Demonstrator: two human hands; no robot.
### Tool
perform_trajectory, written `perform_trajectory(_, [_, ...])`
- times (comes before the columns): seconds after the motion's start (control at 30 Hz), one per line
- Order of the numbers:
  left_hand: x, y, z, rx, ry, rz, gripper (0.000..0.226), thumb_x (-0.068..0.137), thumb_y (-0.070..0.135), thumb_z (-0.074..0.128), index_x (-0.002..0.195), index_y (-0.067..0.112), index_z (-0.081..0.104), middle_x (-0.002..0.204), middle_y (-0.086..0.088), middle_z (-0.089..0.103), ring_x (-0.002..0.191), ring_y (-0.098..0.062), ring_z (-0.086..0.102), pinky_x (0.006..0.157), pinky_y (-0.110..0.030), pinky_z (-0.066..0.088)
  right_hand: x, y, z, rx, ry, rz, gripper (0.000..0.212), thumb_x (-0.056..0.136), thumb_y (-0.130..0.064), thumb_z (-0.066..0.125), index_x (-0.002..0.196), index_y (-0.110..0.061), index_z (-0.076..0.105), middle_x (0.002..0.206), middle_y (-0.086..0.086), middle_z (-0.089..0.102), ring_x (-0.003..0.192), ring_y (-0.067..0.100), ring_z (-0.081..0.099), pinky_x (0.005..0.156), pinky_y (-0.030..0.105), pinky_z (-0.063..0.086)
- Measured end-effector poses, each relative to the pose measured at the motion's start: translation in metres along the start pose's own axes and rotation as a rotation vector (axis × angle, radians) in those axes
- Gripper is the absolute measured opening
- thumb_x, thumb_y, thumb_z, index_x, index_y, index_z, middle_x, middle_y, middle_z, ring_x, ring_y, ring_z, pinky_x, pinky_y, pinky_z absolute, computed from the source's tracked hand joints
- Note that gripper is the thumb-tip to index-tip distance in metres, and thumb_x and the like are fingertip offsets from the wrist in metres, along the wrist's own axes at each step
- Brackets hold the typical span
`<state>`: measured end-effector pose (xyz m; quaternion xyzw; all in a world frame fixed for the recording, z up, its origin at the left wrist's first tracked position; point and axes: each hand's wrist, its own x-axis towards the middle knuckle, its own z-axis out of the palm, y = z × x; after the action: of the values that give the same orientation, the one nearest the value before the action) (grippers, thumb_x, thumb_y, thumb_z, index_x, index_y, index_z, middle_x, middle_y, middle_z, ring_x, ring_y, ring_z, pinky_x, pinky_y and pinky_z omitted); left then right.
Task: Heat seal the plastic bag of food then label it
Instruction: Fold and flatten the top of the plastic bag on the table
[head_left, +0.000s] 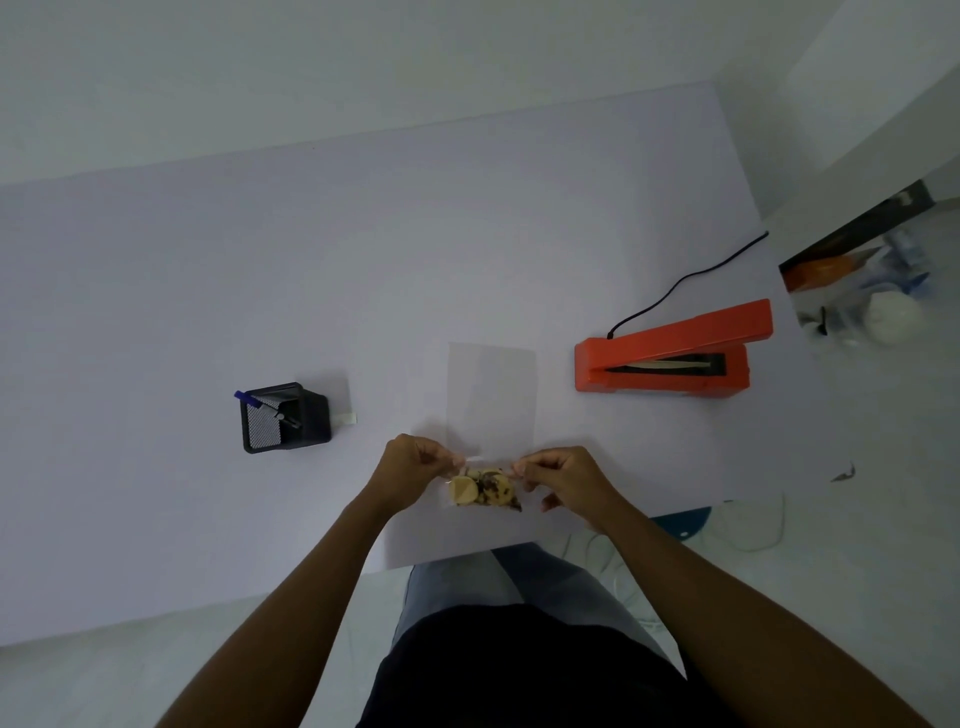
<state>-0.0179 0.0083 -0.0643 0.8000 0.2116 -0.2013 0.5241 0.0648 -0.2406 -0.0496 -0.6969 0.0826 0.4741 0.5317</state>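
I am pinching the unsealed bag of food with my left hand and right hand, the sealer waiting at two o'clock, sealing and labelling undone.

bag of food on table at near edge, between left hand and right hand | flat empty bag just behind it | heat sealer far right, cord trailing behind | pen holder left, pens in it, label strip just right of holder
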Motion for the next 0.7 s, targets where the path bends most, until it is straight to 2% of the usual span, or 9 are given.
perform_trajectory(0.1, [0.002, -0.005, 0.001, 0.089, -0.03, 0.011, 0.012, 0.09, 0.019, 0.069, 0.085, 0.017, 0.079, 0.077, 0.011, 0.073, 0.07, -0.002, 0.066, 0.07, -0.014, 0.049, 0.002, 0.002, 0.0, -0.007, 0.001, 0.044, 0.019, 0.089, -0.021, 0.072, 0.102, -0.007, 0.076, 0.092, 0.009, 0.078, 0.086, 0.022, 0.074, 0.057, 0.037, 0.061])
perform_trajectory(0.23, [0.004, -0.009, 0.008, 0.19, 0.01, -0.087, 0.014, 0.09, 0.029, 0.069, 0.087, 0.02, 0.079, 0.081, 0.009, 0.073, 0.074, -0.006, 0.065, 0.074, -0.024, 0.053, 0.004, 0.001, 0.007, -0.02, 0.035, 0.106, 0.019, 0.09, -0.021, 0.071, 0.102, -0.006, 0.075, 0.089, 0.01, 0.078, 0.081, 0.025, 0.075, 0.056, 0.037, 0.062])
perform_trajectory(0.37, [-0.002, -0.004, 0.015, 0.289, 0.138, -0.148, 0.021, 0.087, 0.037, 0.071, 0.08, 0.018, 0.077, 0.074, 0.008, 0.064, 0.065, -0.005, 0.059, 0.059, -0.016, 0.043, 0.007, 0.003, 0.014, -0.036, 0.071, 0.183, 0.02, 0.088, -0.02, 0.074, 0.102, -0.005, 0.074, 0.085, 0.011, 0.078, 0.076, 0.026, 0.076, 0.056, 0.036, 0.061])
perform_trajectory(0.5, [-0.004, -0.004, 0.023, 0.257, 0.21, -0.226, 0.025, 0.085, 0.041, 0.072, 0.078, 0.017, 0.077, 0.077, 0.004, 0.066, 0.066, -0.007, 0.06, 0.055, -0.018, 0.041, 0.01, 0.004, 0.02, -0.019, 0.143, 0.249, 0.025, 0.082, -0.024, 0.08, 0.096, -0.004, 0.075, 0.081, 0.014, 0.078, 0.073, 0.028, 0.076, 0.056, 0.034, 0.06])
perform_trajectory(0.63, [-0.003, 0.003, 0.026, 0.219, 0.238, -0.283, 0.029, 0.082, 0.036, 0.075, 0.065, 0.012, 0.073, 0.056, 0.005, 0.059, 0.052, -0.009, 0.054, 0.048, -0.02, 0.036, 0.011, 0.005, 0.022, -0.038, 0.212, 0.276, 0.024, 0.078, -0.025, 0.083, 0.09, -0.005, 0.075, 0.076, 0.012, 0.077, 0.069, 0.026, 0.076, 0.054, 0.032, 0.059])
perform_trajectory(0.7, [-0.001, 0.005, 0.028, 0.211, 0.24, -0.314, 0.033, 0.08, 0.034, 0.078, 0.06, 0.009, 0.069, 0.052, 0.003, 0.056, 0.048, -0.01, 0.05, 0.046, -0.021, 0.035, 0.013, 0.006, 0.021, -0.059, 0.235, 0.279, 0.025, 0.076, -0.026, 0.085, 0.086, -0.005, 0.075, 0.073, 0.01, 0.077, 0.066, 0.024, 0.075, 0.055, 0.034, 0.061])
